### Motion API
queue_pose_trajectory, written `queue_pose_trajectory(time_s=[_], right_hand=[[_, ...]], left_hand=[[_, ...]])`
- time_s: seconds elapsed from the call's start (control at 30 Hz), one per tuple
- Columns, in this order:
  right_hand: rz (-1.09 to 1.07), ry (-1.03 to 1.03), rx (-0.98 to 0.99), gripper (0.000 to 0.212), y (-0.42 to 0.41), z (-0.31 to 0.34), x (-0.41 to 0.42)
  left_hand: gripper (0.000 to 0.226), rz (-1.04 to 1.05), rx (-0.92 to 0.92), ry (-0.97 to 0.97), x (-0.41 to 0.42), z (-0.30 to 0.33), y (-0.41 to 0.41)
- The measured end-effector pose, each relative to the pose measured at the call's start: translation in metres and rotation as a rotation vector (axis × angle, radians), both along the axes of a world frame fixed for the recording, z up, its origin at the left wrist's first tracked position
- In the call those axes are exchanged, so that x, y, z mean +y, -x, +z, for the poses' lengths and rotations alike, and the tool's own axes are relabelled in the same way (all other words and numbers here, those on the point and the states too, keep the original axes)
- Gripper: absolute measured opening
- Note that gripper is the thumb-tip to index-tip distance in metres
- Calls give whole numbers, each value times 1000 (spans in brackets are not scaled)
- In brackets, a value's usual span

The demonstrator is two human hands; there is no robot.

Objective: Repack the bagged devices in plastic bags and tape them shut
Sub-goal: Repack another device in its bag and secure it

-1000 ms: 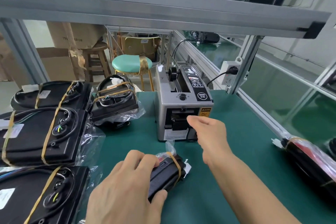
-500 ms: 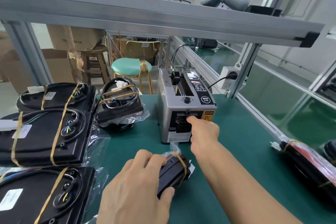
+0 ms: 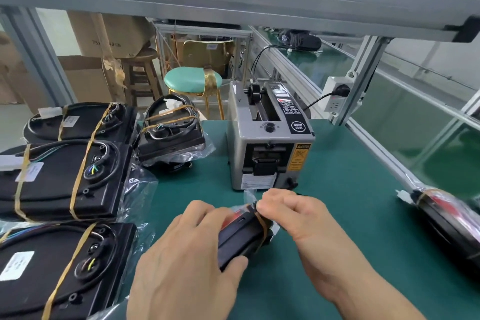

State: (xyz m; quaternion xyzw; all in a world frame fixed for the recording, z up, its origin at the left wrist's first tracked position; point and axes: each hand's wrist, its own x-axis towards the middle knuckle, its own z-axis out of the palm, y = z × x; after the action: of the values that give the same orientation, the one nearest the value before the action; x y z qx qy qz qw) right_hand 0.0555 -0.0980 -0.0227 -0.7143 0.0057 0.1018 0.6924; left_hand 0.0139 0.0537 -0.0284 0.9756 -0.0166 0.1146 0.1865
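Note:
A black device [image 3: 241,236] in a clear plastic bag, with a tan band round it, lies on the green mat [image 3: 337,215] near the front. My left hand [image 3: 187,260] grips it from the left, fingers over the top and thumb under its near side. My right hand [image 3: 293,215] has its fingers curled at the bag's far end, pinching the plastic there; any tape piece between the fingers is too small to make out. The grey tape dispenser [image 3: 270,138] stands just behind both hands.
Several bagged black devices [image 3: 62,179] with tan bands are stacked at the left. One smaller bagged unit [image 3: 171,135] sits left of the dispenser. Another bagged device [image 3: 452,215] lies at the right edge. An aluminium frame post [image 3: 363,73] and a power socket [image 3: 337,96] stand behind.
My right hand has come back from the dispenser's outlet to the far end of the bagged device. My left hand has kept its grip on the device.

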Motion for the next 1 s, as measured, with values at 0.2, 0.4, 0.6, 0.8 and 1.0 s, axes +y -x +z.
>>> queue_pose_trajectory(time_s=[0.2,0.4,0.6,0.8,1.0], right_hand=[[-13,44,-78,31,1,-10,5],[-29,67,-85,27,0,-11,8],[-30,138,-120,24,1,-10,10],[-18,201,-148,20,0,-10,10],[1,146,-103,23,0,-8,8]], left_hand=[[55,-47,-47,120,1,2,0],[55,-31,-133,97,0,1,1],[60,-34,-124,103,-1,2,1],[63,-31,-130,96,-2,4,1],[64,-46,-139,93,-1,3,0]])
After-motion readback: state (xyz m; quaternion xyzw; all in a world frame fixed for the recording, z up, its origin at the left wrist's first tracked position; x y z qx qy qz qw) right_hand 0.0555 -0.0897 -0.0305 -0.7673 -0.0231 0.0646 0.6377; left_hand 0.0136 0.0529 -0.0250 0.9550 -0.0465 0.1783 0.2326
